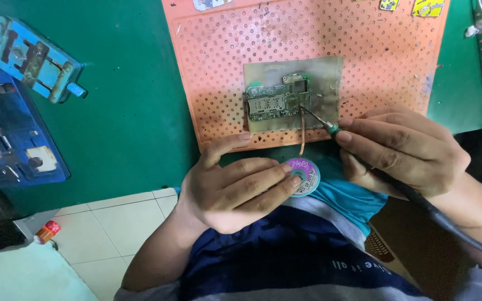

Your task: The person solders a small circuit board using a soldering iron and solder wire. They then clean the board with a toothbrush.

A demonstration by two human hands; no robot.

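Low centre, my left hand [235, 187] grips the braid spool [303, 176]; my right hand [400, 150] pinches the soldering iron [330, 127], tip on the circuit board [277, 100].

We note our left hand [235, 189] just below the near edge of the orange perforated mat [308, 56], palm up, fingers curled in a pinch, thumb raised toward that edge. Our right hand [403, 153] sits at the mat's near right corner, fingers folded in a pen grip. Both forearms angle back toward our torso.
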